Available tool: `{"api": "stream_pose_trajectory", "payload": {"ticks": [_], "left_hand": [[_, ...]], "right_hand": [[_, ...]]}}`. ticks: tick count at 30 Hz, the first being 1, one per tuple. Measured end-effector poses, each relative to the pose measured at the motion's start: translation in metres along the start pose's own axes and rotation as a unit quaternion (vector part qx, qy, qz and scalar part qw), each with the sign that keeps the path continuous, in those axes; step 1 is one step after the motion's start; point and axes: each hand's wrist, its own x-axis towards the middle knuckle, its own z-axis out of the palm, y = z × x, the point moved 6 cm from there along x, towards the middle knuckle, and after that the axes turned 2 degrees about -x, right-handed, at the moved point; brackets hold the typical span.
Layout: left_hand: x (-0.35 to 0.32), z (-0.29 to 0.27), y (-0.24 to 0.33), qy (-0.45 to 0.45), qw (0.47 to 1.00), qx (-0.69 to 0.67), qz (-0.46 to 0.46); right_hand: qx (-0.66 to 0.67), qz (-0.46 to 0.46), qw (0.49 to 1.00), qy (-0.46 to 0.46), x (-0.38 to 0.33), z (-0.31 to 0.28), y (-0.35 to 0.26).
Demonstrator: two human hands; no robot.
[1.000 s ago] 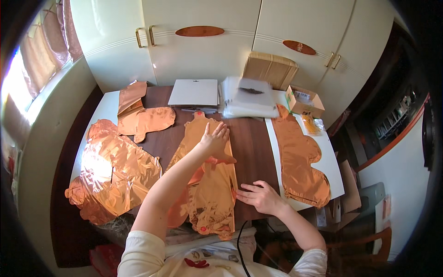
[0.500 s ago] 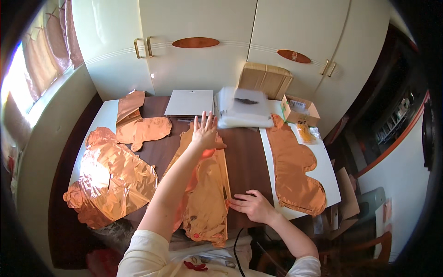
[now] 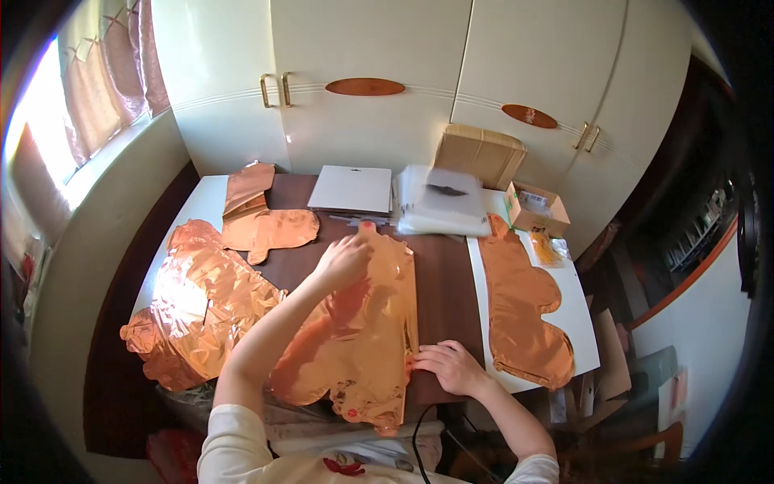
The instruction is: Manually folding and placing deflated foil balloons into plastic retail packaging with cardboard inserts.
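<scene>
A shiny copper-coloured foil balloon (image 3: 379, 310), flat and uninflated, lies in the middle of the table, its near end at the table's front edge. My left hand (image 3: 345, 260) is over its upper left part, fingers curled in; whether foil is pinched in them is hidden. My right hand (image 3: 451, 367) rests palm down at the lower right, fingers stretched out, the tips touching the balloon's right edge. To the left lies a crinkled, glaring foil balloon (image 3: 214, 302), with a folded foil balloon (image 3: 270, 227) behind it. Another flat foil balloon (image 3: 524, 310) is on the right.
At the back stand a stack of white cards (image 3: 351, 189), clear plastic bags (image 3: 442, 211), a cardboard box (image 3: 482, 155) and a small open box (image 3: 536, 210). A yellow packet (image 3: 548, 248) lies at the right. White cabinets (image 3: 387, 40) rise behind the dark table (image 3: 447, 282).
My left hand has gone from spread fingers to curled ones and come slightly nearer. The middle foil balloon now spreads wider to the left. My right hand stays at its right edge.
</scene>
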Motion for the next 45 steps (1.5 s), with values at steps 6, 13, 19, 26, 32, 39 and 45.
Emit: {"api": "stream_pose_trajectory", "payload": {"ticks": [6,13,19,26,32,39,45], "left_hand": [[-0.116,-0.024,-0.011,-0.039,0.999,-0.02,0.013],[-0.147,-0.008,-0.002,-0.034,0.991,-0.081,0.098],[-0.144,-0.011,0.019,0.0,0.993,-0.057,0.103],[-0.135,0.0,0.032,0.009,0.993,-0.044,0.112],[-0.131,0.002,0.046,0.012,0.991,-0.047,0.125],[-0.13,0.007,0.049,0.036,0.99,-0.036,0.128],[-0.139,0.004,0.043,0.04,0.993,-0.023,0.107]], "right_hand": [[0.065,0.094,0.991,0.072,0.028,-0.016,0.029],[-0.093,0.173,0.98,0.033,0.08,0.032,0.093],[-0.103,0.206,0.973,-0.01,0.083,0.039,0.097],[-0.109,0.225,0.967,-0.038,0.084,0.039,0.096],[-0.108,0.232,0.965,-0.052,0.083,0.04,0.095],[-0.119,0.234,0.963,-0.069,0.088,0.042,0.093],[-0.098,0.243,0.961,-0.093,0.102,0.047,0.083]]}}
